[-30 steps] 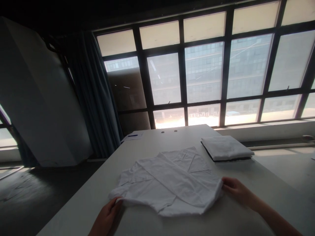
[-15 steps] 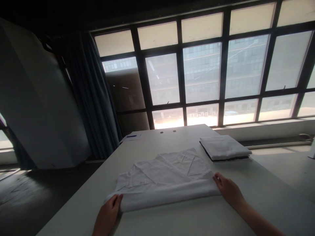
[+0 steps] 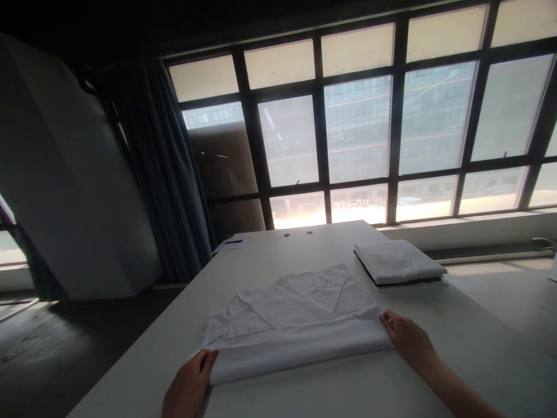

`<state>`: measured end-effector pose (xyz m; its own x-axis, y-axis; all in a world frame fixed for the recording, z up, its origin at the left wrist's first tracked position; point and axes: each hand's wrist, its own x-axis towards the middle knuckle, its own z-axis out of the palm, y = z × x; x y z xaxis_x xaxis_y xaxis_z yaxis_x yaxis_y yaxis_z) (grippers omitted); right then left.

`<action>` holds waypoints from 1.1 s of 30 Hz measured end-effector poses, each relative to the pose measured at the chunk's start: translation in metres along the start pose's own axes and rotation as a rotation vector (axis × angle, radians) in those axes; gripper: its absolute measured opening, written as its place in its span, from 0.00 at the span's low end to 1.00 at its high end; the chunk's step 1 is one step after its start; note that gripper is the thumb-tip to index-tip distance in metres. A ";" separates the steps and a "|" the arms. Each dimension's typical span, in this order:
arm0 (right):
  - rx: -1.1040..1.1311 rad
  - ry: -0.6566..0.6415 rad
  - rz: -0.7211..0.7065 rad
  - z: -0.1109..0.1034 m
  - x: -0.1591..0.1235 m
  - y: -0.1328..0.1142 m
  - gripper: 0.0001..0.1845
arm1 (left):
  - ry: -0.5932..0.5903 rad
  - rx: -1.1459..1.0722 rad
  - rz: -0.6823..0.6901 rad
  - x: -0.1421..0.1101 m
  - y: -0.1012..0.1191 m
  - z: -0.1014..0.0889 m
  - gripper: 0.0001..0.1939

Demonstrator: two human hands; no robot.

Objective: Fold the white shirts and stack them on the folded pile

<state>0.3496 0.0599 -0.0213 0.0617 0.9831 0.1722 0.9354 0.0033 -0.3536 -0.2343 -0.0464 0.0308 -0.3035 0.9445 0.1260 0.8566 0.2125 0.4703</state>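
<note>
A white shirt (image 3: 291,319) lies partly folded on the grey table (image 3: 357,389), its near edge turned over into a long straight fold. My left hand (image 3: 189,386) rests at the fold's left end, fingers curled around the cloth. My right hand (image 3: 407,342) pinches the fold's right end, fingers together on the fabric. Collar and sleeve parts show on top of the shirt, toward the window.
A stack of folded white and dark garments (image 3: 398,262) sits at the back right of the table. A paper with a blue pen (image 3: 234,241) lies at the far left corner. Beyond are big windows (image 3: 361,128), a dark curtain (image 3: 167,168) and a grey panel (image 3: 65,174).
Both hands carried the shirt's near hem up and away from me, turning it over into a straight fold. Since half a second ago the cloth has settled flatter.
</note>
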 end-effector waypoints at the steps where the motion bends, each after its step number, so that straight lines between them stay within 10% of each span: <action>1: -0.009 0.002 0.004 0.000 0.000 0.000 0.19 | -0.010 0.022 -0.011 0.001 -0.001 0.001 0.23; 11: -0.032 0.001 -0.025 0.002 0.001 0.006 0.14 | 0.139 0.267 0.121 0.002 -0.001 0.002 0.20; 25: 0.180 0.184 -0.204 0.011 0.002 0.012 0.08 | -0.128 0.112 0.274 0.024 0.148 0.062 0.16; 33: 0.110 0.145 -0.166 0.008 0.001 0.007 0.08 | -0.111 0.082 0.317 0.024 0.157 0.093 0.12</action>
<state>0.3534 0.0624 -0.0312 -0.0332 0.9310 0.3635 0.8940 0.1903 -0.4058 -0.0683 0.0325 0.0266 0.0266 0.9872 0.1572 0.9330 -0.0810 0.3506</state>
